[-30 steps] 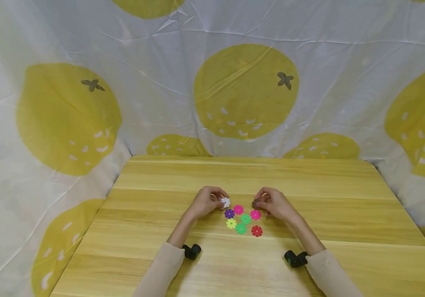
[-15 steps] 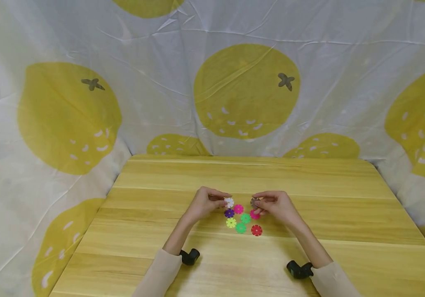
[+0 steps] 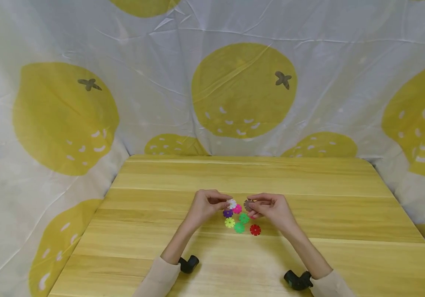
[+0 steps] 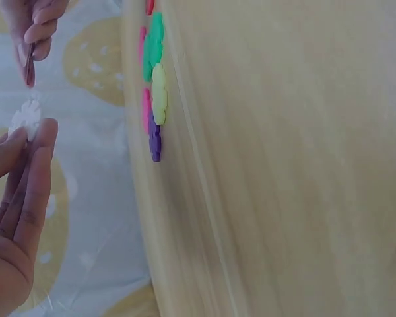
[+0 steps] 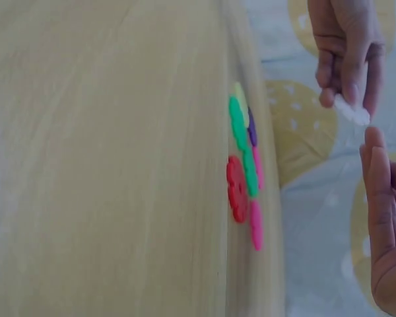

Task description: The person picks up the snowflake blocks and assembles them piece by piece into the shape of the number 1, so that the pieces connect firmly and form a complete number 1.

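The left hand (image 3: 204, 208) is pinching a white disc (image 3: 232, 203) thumb-to-fingers; just across from its fingertips (image 4: 47, 129), the right hand (image 3: 277, 209) is likewise pinching a grey-brown disc (image 3: 246, 205).

Soft, diffuse light is falling across the wooden table (image 3: 234, 264), leaving a pale sheen near the front and faint shadows beside the forearms (image 3: 177, 242), while the curtain (image 3: 153, 82) is catching white glints along its creases and both wrist views are looking dimmer and hazier, blurring the discs (image 4: 160, 96).
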The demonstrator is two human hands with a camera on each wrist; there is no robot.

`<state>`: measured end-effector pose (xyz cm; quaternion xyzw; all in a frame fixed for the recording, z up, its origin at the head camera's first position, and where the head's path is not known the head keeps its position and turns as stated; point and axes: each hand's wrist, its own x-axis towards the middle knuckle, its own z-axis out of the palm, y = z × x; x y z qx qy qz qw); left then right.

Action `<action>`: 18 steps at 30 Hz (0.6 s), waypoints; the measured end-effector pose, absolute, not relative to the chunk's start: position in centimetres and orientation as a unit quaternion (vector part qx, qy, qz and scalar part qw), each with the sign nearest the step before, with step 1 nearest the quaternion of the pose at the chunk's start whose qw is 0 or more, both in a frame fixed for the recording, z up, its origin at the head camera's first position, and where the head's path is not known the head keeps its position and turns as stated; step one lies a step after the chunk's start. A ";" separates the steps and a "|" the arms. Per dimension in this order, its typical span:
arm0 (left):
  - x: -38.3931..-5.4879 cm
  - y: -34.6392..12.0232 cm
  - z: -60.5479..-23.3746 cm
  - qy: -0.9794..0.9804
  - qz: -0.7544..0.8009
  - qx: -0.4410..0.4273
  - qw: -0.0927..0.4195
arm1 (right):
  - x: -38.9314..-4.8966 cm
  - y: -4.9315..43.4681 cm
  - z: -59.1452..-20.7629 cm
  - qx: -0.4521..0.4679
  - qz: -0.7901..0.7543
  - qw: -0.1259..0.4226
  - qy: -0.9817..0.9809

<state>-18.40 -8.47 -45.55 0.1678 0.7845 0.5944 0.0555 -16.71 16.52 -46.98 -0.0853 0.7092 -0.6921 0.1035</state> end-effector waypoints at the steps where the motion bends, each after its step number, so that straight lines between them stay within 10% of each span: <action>1: -18.3 -8.4 -45.5 0.785 0.593 0.171 0.049 | -16.6 16.4 -47.0 -0.083 -0.692 0.100 0.710; 18: -17.5 -7.6 -45.4 0.800 0.552 0.229 -0.049 | -15.7 14.5 -47.3 -0.066 -0.726 0.053 0.683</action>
